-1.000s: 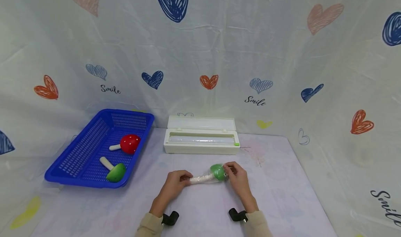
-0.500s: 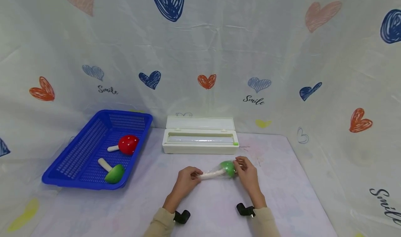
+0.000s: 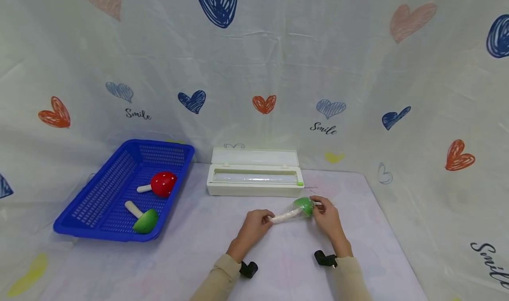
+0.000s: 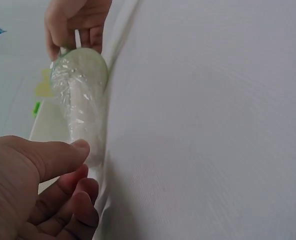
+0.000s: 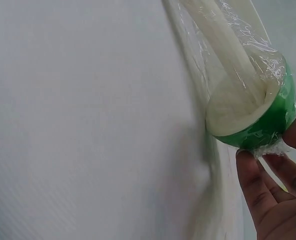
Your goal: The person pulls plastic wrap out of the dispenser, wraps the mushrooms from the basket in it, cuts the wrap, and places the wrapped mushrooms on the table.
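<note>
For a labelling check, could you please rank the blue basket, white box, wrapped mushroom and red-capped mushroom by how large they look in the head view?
1. Blue basket
2. White box
3. Wrapped mushroom and red-capped mushroom: they look too alike in size to rank surely.

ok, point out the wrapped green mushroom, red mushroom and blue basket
wrapped green mushroom (image 3: 304, 206), head view, on its cap
red mushroom (image 3: 163, 184), head view, on its cap
blue basket (image 3: 105, 236), head view, on its near rim
</note>
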